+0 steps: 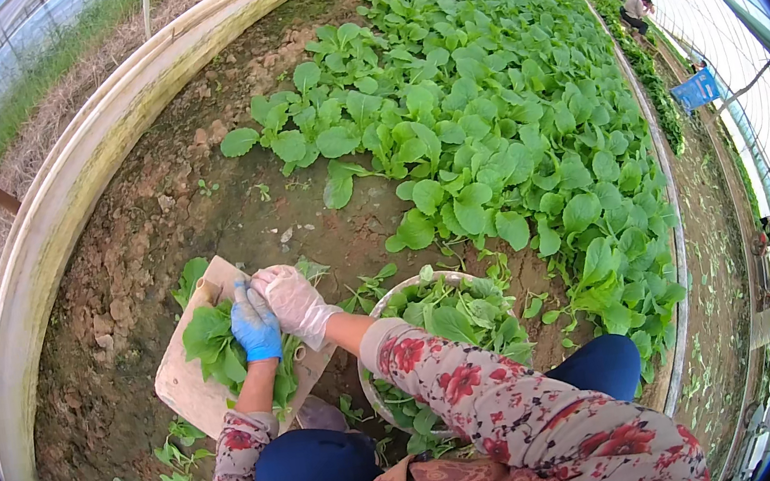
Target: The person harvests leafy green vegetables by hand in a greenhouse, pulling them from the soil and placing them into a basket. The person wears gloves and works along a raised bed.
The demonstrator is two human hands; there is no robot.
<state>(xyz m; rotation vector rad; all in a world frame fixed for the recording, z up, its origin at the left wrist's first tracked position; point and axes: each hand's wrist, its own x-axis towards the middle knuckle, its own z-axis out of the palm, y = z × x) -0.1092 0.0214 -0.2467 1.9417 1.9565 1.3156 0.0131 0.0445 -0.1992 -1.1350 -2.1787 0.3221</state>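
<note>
My left hand, in a blue glove dusted with soil, is closed around a bunch of leafy greens above a pale board-like stand. My right hand, in a thin clear glove, presses against the left one at its fingertips; what lies between the fingers is hidden. More green leaves show beneath my left wrist. Right of my hands and partly under my right sleeve stands a round white tub filled with picked leafy greens.
A dense bed of leafy greens grows ahead and right, bordered by a narrow edging. A pale curved barrier runs along the left. Loose leaves lie on the soil. Two people are far off; a blue crate is beyond.
</note>
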